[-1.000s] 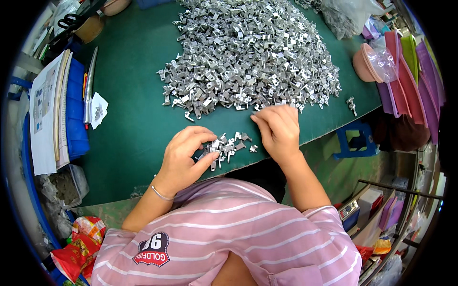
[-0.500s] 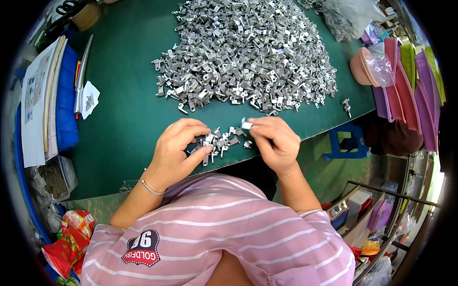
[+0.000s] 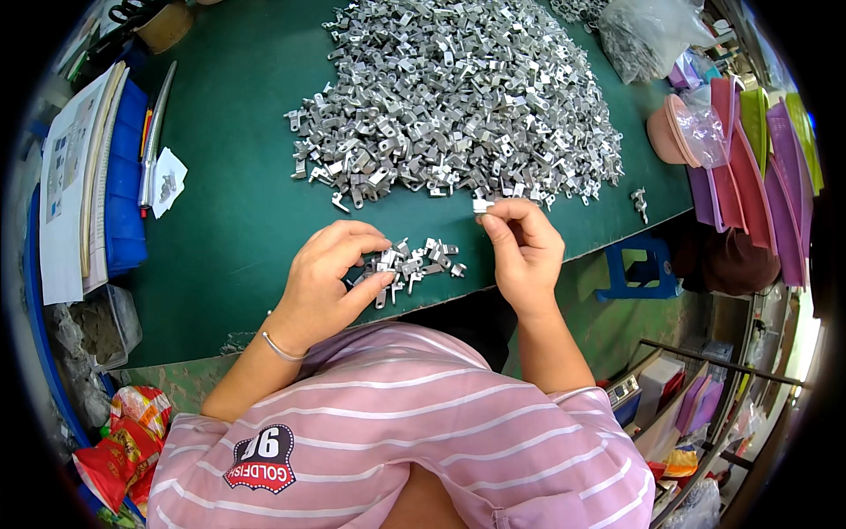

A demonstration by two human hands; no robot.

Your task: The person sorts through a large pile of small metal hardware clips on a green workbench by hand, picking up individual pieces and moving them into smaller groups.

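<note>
My right hand [image 3: 529, 251] is closed, pinching a small silver metal bracket [image 3: 481, 205] between thumb and forefinger, just in front of a large heap of similar brackets [image 3: 458, 106]. My left hand [image 3: 333, 269] rests on the green table, curved around the left side of a small cluster of brackets [image 3: 412, 263]. Its thumb and forefinger are apart, with some of these pieces in the gap; the other fingertips are partly hidden.
A blue tray [image 3: 126, 176] with papers stands at the left. Single brackets [image 3: 639, 204] lie near the right edge. Colourful plastic bins [image 3: 749, 159], a clear bag [image 3: 648, 35] and a pink bowl [image 3: 670, 132] are at the right; a blue stool [image 3: 639, 269] stands below.
My right hand has moved up and to the right with the bracket, away from the small cluster and closer to the large heap. My left hand has stayed in place.
</note>
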